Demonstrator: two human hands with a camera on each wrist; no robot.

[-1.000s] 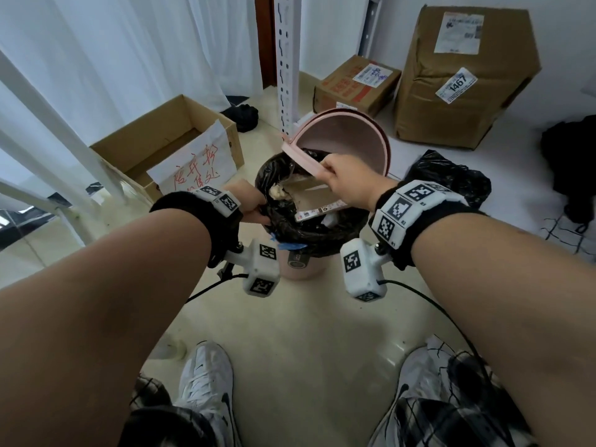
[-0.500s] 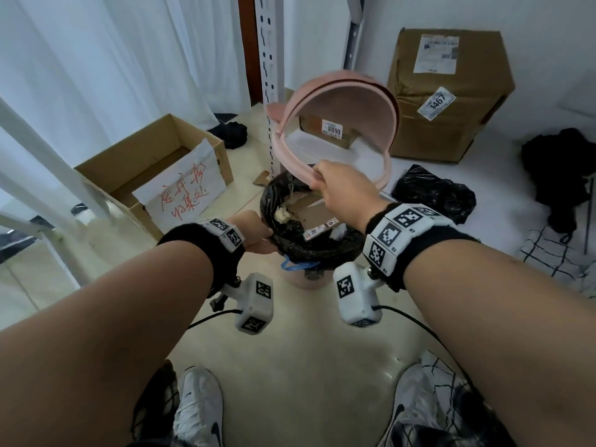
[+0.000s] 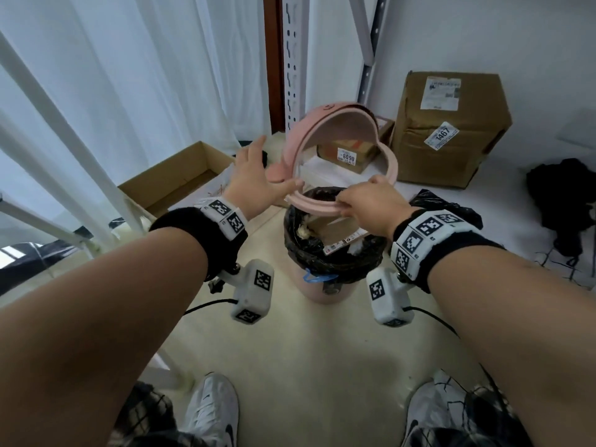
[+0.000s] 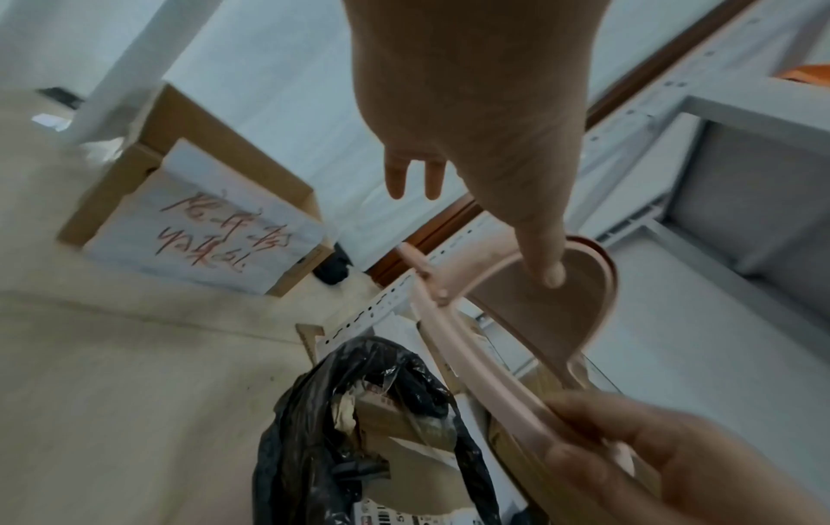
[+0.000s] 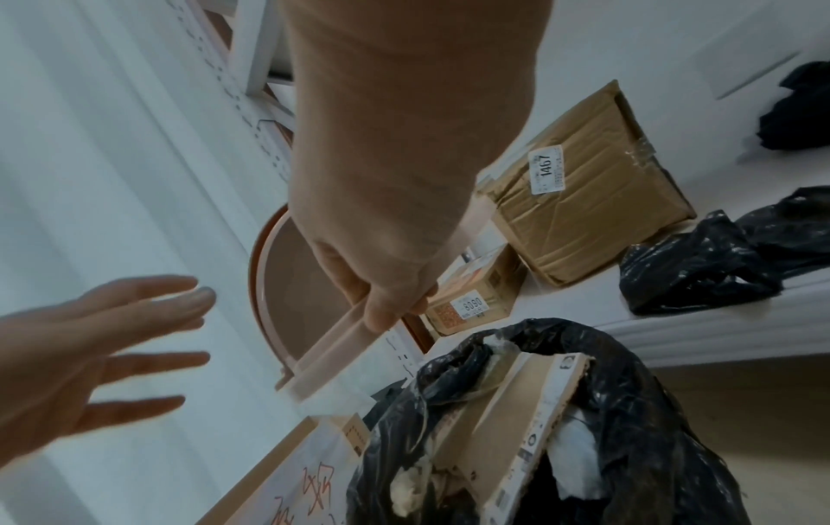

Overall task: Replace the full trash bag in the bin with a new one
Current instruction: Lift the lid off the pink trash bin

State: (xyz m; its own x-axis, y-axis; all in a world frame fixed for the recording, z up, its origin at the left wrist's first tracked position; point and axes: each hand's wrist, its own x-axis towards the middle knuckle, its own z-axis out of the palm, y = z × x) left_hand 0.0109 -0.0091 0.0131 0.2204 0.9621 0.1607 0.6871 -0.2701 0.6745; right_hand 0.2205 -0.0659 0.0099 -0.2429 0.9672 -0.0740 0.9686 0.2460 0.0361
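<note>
A pink bin (image 3: 324,290) stands on the floor, lined with a full black trash bag (image 3: 335,259) that holds cardboard and paper. Above it my right hand (image 3: 361,201) pinches the near edge of the pink lid ring (image 3: 322,206), lifted clear of the bin with its flap (image 3: 338,124) tilted up. My left hand (image 3: 258,175) is raised just left of the ring, fingers spread and holding nothing. In the left wrist view its thumb (image 4: 550,273) lies close to the flap (image 4: 539,319); contact is unclear. The right wrist view shows my right hand (image 5: 386,295) gripping the ring (image 5: 332,355) over the bag (image 5: 628,408).
A crumpled black bag (image 3: 451,209) lies on a white ledge right of the bin. An open cardboard box (image 3: 180,185) sits at the left, sealed boxes (image 3: 451,130) at the back. A white rack post (image 3: 293,59) rises behind the bin; curtains hang left. My shoes (image 3: 213,411) are near.
My right hand has lifted the lid ring higher off the bin. My left hand has let go of the bin's rim and risen, open, to the ring's left side.
</note>
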